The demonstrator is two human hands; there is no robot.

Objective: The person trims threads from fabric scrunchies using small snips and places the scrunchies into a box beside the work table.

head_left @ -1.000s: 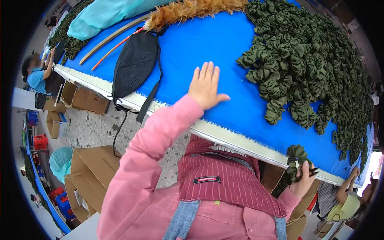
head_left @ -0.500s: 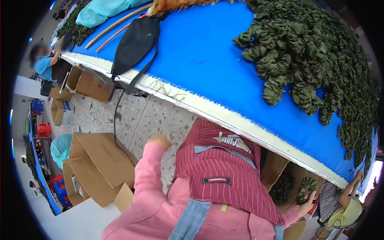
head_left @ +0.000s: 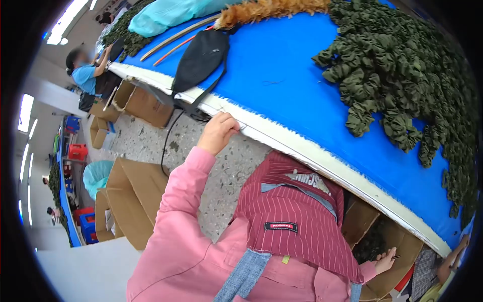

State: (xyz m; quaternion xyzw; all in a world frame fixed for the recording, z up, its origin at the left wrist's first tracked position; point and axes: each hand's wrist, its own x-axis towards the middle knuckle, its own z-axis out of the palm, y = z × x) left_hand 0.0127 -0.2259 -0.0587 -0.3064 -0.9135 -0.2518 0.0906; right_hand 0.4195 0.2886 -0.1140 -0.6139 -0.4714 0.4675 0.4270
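My left hand is at the white front edge of the table, fingertips pinched together. Fine loose thread shows beside them, but what they grip, if anything, is too small to make out. Low on the right, my right hand is closed, with a thin dark pointed tool sticking out between the fingers. It is over an open cardboard box under the table, where dark green scrunchies lie in shadow. A big heap of the same green scrunchies covers the right of the blue tabletop.
A black bag with a strap lies at the table edge, its strap hanging over. Behind are two sticks, orange feathers and a teal plastic bag. Cardboard boxes stand on the left. A person in blue works farther along.
My left hand has risen from beside the apron to the table edge and pinched. The scrunchie at my right hand has left the fingers; the dark tool stays there. The view has shifted.
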